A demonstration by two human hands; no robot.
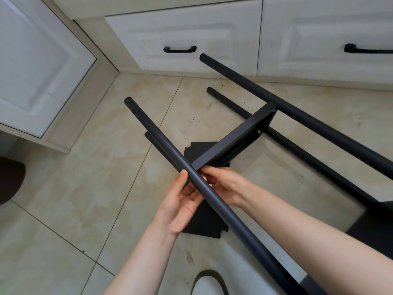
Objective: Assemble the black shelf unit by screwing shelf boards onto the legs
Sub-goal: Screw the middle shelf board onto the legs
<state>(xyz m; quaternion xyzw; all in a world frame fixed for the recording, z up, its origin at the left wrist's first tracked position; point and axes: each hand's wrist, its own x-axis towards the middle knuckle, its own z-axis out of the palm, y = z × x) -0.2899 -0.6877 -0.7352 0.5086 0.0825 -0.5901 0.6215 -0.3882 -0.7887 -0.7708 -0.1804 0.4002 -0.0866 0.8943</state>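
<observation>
A black tubular leg (157, 141) runs diagonally from upper left to lower right through the middle of the view. My left hand (180, 205) holds it from below, thumb up on its left side. A black shelf board (234, 139) stands on edge between this leg and a second leg (297, 111) at the right. My right hand (223, 184) reaches behind the near leg, its fingertips pinching at the joint where the board's corner meets the tube; what they pinch is hidden. A third leg (282, 141) lies lower, behind the board. Another flat black board (204, 222) lies on the floor beneath.
White cabinet drawers (191, 35) with black handles stand along the far wall, and a white door panel (32, 71) at the left. The floor (85, 188) is beige tile. A dark round object (10, 179) sits at the left edge, a white shoe tip (210, 284) at the bottom.
</observation>
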